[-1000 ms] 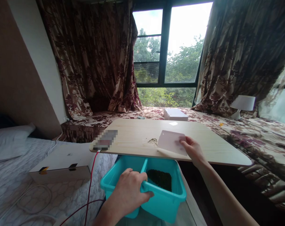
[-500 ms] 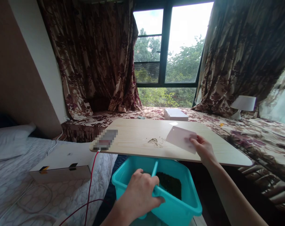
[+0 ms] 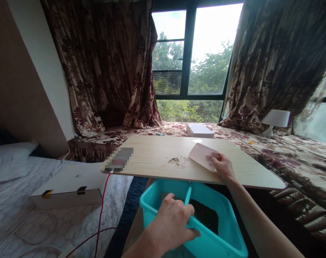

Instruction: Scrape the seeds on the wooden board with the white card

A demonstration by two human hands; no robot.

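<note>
Okay, left hand (image 3: 172, 222) is at the near side of the turquoise bin (image 3: 213, 245), fingers curled and thumb clamped around the near rim where the divider (image 3: 188, 194) meets it. Bin sits just below the near edge of the pale wooden tabletop (image 3: 149, 148). Its right compartment has dark, soil-like material (image 3: 205, 215) at the bottom; the left one is partly hidden by the hand, contents unclear.

Right hand (image 3: 223, 166) is nearly closed, pinching the right end of a thin, pale sheet (image 3: 201, 155) between thumb and fingers. Sheet is tilted over the tabletop; can't tell whether its lower edge touches. Small pile of crumbs (image 3: 176, 161) lies on the wood just left of the sheet, bits scattered toward it.

Tabletop's left end: pixelated flat device (image 3: 120, 159), red cable (image 3: 101, 211) running down from it. White box (image 3: 71, 181) on the bed, farther left.
</note>
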